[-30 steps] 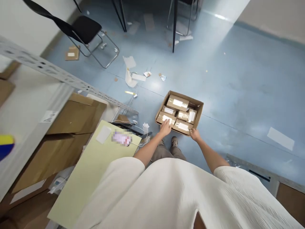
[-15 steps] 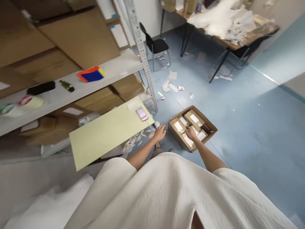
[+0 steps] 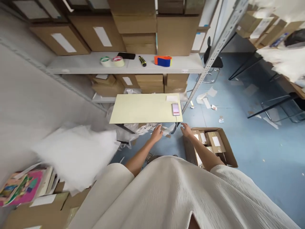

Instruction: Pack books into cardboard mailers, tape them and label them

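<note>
My left hand [image 3: 156,133] hovers just off the front edge of a pale yellow table [image 3: 143,108], fingers apart and holding nothing. Close to the table's right front corner is my right hand [image 3: 186,129], also empty with its fingers spread. Below and right of it, an open carton [image 3: 229,144] on the floor holds several small taped boxes [image 3: 216,140] with white labels; my right forearm covers part of it. On the table's right end lie a phone-like device [image 3: 175,109] with a lit screen and cable, and a white paper slip [image 3: 172,98].
Behind the table, a metal shelf [image 3: 133,66] carries tape rolls [image 3: 118,61], a black phone-like slab [image 3: 126,56], a box cutter [image 3: 142,61], an orange-and-blue item [image 3: 163,61] and cartons. White foam sheets [image 3: 81,149] pile at left. Paper scraps [image 3: 206,102] litter the floor; a chair [image 3: 215,62] stands behind.
My view has swung left, toward the table and shelf. My right hand has left the boxes in the carton and come up near the table's corner. My left hand stays empty.
</note>
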Demonstrator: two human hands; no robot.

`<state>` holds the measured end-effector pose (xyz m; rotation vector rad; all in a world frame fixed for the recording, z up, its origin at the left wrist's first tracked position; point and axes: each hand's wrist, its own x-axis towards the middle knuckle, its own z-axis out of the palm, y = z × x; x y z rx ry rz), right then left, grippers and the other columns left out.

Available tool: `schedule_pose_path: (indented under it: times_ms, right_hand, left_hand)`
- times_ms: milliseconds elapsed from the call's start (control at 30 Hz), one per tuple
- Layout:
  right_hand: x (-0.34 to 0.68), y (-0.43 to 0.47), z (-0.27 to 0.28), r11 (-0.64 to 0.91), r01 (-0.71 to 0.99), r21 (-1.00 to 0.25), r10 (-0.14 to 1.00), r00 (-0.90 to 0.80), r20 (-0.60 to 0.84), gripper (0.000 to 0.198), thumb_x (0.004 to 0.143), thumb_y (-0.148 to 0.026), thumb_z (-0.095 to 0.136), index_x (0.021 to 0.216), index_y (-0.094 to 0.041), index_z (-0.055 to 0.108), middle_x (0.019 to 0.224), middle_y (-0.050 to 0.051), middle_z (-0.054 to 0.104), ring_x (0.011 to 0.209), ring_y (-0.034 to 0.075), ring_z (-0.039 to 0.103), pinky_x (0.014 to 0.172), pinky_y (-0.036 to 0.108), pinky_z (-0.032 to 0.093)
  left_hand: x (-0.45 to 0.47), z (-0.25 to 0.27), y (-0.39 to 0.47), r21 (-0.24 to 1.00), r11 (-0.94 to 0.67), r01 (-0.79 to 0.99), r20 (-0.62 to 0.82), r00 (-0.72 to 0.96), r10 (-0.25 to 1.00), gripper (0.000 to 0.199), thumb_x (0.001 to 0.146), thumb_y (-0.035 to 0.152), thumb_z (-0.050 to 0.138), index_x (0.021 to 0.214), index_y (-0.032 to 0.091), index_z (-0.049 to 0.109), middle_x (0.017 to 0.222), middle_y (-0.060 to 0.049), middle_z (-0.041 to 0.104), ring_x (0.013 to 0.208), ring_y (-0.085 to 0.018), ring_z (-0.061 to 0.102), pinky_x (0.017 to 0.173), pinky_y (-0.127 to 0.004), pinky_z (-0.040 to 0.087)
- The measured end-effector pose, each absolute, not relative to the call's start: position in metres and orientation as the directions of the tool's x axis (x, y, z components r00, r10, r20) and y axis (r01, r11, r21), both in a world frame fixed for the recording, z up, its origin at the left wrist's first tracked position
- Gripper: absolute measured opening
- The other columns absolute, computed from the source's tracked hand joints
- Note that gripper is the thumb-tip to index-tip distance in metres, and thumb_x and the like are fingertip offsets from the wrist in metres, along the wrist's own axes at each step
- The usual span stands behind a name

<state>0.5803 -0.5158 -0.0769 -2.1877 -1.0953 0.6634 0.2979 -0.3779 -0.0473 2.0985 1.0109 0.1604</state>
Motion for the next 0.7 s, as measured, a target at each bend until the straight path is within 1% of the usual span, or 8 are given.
schedule_pose_path:
  times_ms: [100,233,367,467,533,633,700]
  right_hand:
    - [0.538,-0.476,-0.078,-0.421,0.563,-0.711,0.867,0.48,-0.134,0.047,0.094,-0.026,0.058,0.136,-0.021,0.077,0.133,0.016,0.076,0.126,0.033,0.072,0.12,0.052,0.055]
    - [0.478,-0.432,-0.079,-0.389,0.591,-0.706,0.897,0.418,-0.144,0.048,0.095,-0.025,0.056,0.139,-0.018,0.076,0.138,0.018,0.074,0.128,0.032,0.071,0.123,0.052,0.054]
    - [0.42,-0.393,-0.081,-0.358,0.599,-0.716,0.921,0.352,-0.166,0.049,0.098,-0.025,0.055,0.143,-0.019,0.074,0.143,0.019,0.072,0.13,0.033,0.071,0.12,0.053,0.056]
    - [0.387,-0.364,-0.082,-0.314,0.618,-0.721,0.946,0.266,-0.184,0.048,0.101,-0.026,0.056,0.145,-0.019,0.074,0.148,0.02,0.069,0.134,0.033,0.071,0.12,0.05,0.057]
    - [0.372,-0.346,-0.083,-0.26,0.623,-0.737,0.965,0.201,-0.17,0.048,0.102,-0.027,0.057,0.146,-0.02,0.074,0.149,0.019,0.069,0.134,0.032,0.071,0.12,0.049,0.058]
    - [0.357,-0.316,-0.086,-0.183,0.625,-0.759,0.983,0.111,-0.145,0.048,0.102,-0.028,0.057,0.148,-0.021,0.073,0.148,0.018,0.069,0.132,0.031,0.072,0.118,0.05,0.059]
    - [0.349,-0.294,-0.088,-0.149,0.64,-0.754,0.987,0.048,-0.154,0.048,0.101,-0.027,0.057,0.146,-0.02,0.073,0.148,0.019,0.069,0.13,0.032,0.072,0.118,0.051,0.059]
  left_hand:
    - [0.251,-0.05,-0.36,0.704,-0.327,0.631,-0.219,0.631,0.745,0.063,0.104,0.023,0.055,0.167,0.02,0.053,0.176,-0.018,0.054,0.168,-0.032,0.047,0.141,-0.053,0.037]
    - [0.192,-0.055,-0.33,0.701,-0.284,0.654,-0.221,0.578,0.786,0.061,0.105,0.023,0.056,0.166,0.021,0.054,0.176,-0.017,0.053,0.169,-0.032,0.046,0.141,-0.051,0.036]
    - [0.145,-0.056,-0.302,0.7,-0.276,0.658,-0.232,0.575,0.784,0.063,0.106,0.025,0.056,0.168,0.022,0.052,0.177,-0.016,0.053,0.169,-0.033,0.045,0.141,-0.053,0.037]
    - [0.12,-0.052,-0.288,0.701,-0.266,0.661,-0.22,0.555,0.802,0.064,0.106,0.024,0.055,0.169,0.02,0.05,0.177,-0.017,0.053,0.169,-0.033,0.045,0.141,-0.053,0.037]
    - [0.107,-0.051,-0.283,0.703,-0.247,0.667,-0.21,0.527,0.824,0.064,0.106,0.023,0.054,0.17,0.019,0.05,0.177,-0.017,0.053,0.17,-0.033,0.045,0.142,-0.052,0.036]
    - [0.088,-0.051,-0.279,0.699,-0.194,0.688,-0.212,0.459,0.863,0.064,0.107,0.023,0.053,0.171,0.02,0.05,0.177,-0.017,0.053,0.169,-0.033,0.045,0.142,-0.051,0.037]
    - [0.074,-0.052,-0.277,0.688,-0.146,0.711,-0.221,0.397,0.891,0.064,0.107,0.024,0.053,0.171,0.02,0.05,0.177,-0.017,0.052,0.169,-0.033,0.046,0.141,-0.052,0.038]
